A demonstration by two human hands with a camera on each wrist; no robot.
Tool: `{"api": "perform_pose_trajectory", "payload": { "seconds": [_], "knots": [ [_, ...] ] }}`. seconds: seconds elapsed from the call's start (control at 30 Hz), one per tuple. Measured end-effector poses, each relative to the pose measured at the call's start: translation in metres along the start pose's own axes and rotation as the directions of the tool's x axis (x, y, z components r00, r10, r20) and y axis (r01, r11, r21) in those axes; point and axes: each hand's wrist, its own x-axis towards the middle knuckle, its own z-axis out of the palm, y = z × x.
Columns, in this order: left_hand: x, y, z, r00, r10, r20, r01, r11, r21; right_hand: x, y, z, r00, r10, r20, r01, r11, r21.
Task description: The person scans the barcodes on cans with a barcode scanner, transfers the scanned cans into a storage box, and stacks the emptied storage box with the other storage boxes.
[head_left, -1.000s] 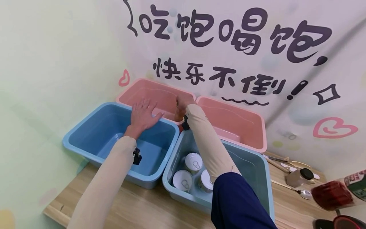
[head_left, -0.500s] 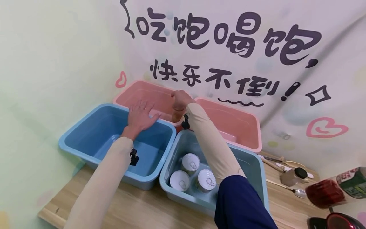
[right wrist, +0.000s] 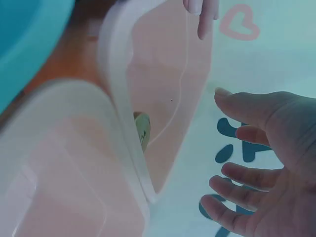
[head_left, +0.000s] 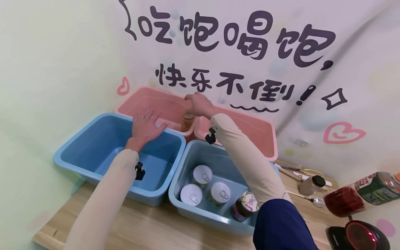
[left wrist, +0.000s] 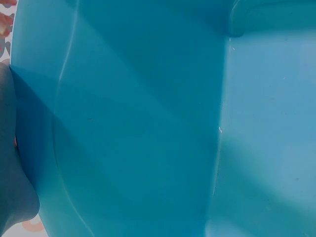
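Observation:
My right hand (head_left: 200, 105) hovers over the right end of the left pink tub (head_left: 156, 100), fingers spread and holding nothing in the right wrist view. Just below it stands a small jar (head_left: 187, 123) inside that tub. Its pale lid (right wrist: 143, 129) shows past the tub's rim, apart from the fingers. My left hand (head_left: 144, 128) lies flat with fingers spread over the far rim of the blue tub (head_left: 93, 146). Only an edge of that hand enters the left wrist view, beside the tub's wall (left wrist: 123, 123).
A grey-blue tub (head_left: 206, 218) in front holds several ring-pull cans (head_left: 220, 192) and a dark jar (head_left: 240, 210). Beside it is the right pink tub (head_left: 259, 135). Rightward lie a spoon (head_left: 318, 202), a black-lidded jar (head_left: 309, 185) and a red-filled bottle (head_left: 343, 201).
My right hand has let go of the jar in the left pink tub and risen up and away from it, fingers opening. The left hand keeps its place. The head view has turned rightward.

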Motion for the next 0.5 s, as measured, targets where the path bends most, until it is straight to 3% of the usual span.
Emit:
{"api": "perform_pose_trajectory", "payload": {
  "seconds": [0.27,0.5],
  "knots": [
    [-0.001,0.002,-0.001,0.999,-0.019,0.028,0.019,1.0,-0.006,-0.04,0.012,-0.012,0.998,-0.016,-0.066,0.019,0.998,0.054],
    [-0.001,0.004,-0.001,1.0,-0.009,0.014,0.009,1.0,-0.005,-0.083,0.023,-0.022,0.995,0.003,-0.1,0.005,0.997,0.078]
  ]
}}
